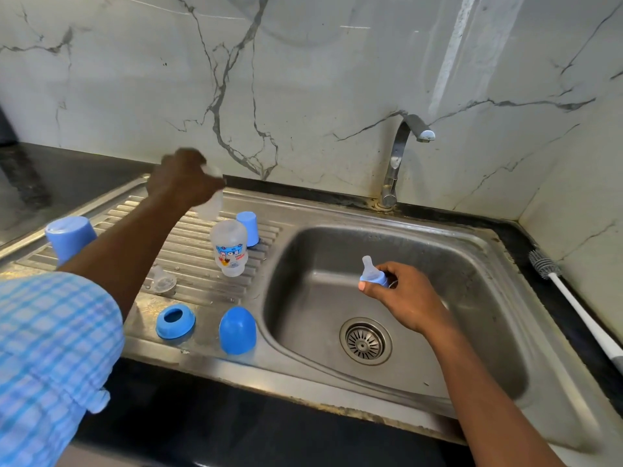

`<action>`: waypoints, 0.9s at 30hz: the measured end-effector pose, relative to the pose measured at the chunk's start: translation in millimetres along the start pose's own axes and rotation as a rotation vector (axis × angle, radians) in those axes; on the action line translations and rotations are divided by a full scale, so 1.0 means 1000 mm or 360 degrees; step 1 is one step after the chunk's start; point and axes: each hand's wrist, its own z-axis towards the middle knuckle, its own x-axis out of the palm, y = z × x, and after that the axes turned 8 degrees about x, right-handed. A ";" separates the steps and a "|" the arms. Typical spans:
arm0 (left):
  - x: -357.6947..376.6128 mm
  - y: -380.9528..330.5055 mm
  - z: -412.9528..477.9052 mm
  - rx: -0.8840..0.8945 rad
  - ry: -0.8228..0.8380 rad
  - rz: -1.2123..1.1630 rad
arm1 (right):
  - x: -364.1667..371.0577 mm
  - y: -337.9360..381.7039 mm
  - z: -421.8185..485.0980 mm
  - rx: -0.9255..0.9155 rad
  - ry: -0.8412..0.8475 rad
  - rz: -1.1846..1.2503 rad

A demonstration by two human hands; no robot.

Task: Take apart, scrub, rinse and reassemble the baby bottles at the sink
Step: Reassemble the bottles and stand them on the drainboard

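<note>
– Over the ribbed drainboard (188, 251) of the sink (488, 251), where is the bottle?
– At the back of it. The left hand (183, 178) is clasped round a clear bottle (212, 205) that hangs below the fist, with its long axis roughly upright. It is blurred, so I cannot tell which end is the mouth.
– And the second bottle (229, 247)?
– It stands upright on the drainboard, just right of the left forearm, untouched.
– What is in the right hand (404, 298)?
– Curled fingers pinch a blue collar with its teat (371, 273) over the basin. The teat tip points up and slightly left, so its axis is near upright.
– So how do the two lie?
– The held bottle is left of the collar and farther back, well apart from it, with the standing bottle between. I judge that joining them means bringing both to the middle, mouth up under the collar.
</note>
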 end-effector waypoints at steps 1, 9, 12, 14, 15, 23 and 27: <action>-0.007 -0.009 -0.001 0.0077 -0.0161 0.0008 | 0.001 0.000 0.001 0.0005 -0.0002 0.0007; 0.016 -0.093 -0.064 0.0729 -0.0411 -0.1013 | -0.006 0.002 0.000 0.0054 -0.0172 0.0069; 0.079 -0.098 -0.100 0.0674 0.0060 -0.1046 | -0.008 -0.004 0.000 0.0160 -0.0156 -0.0003; 0.106 -0.100 -0.120 0.0678 0.0101 -0.0984 | -0.014 0.000 -0.002 0.0148 -0.0399 0.0045; 0.113 -0.101 -0.128 0.0726 -0.0016 -0.1003 | -0.019 0.006 -0.005 0.0095 -0.0622 0.0133; 0.142 -0.109 -0.145 0.1103 0.0168 -0.0299 | -0.029 -0.014 0.000 0.0513 -0.0273 -0.0304; 0.142 -0.111 -0.148 0.1085 0.0099 -0.0375 | -0.034 -0.001 -0.001 0.0268 -0.0862 0.0099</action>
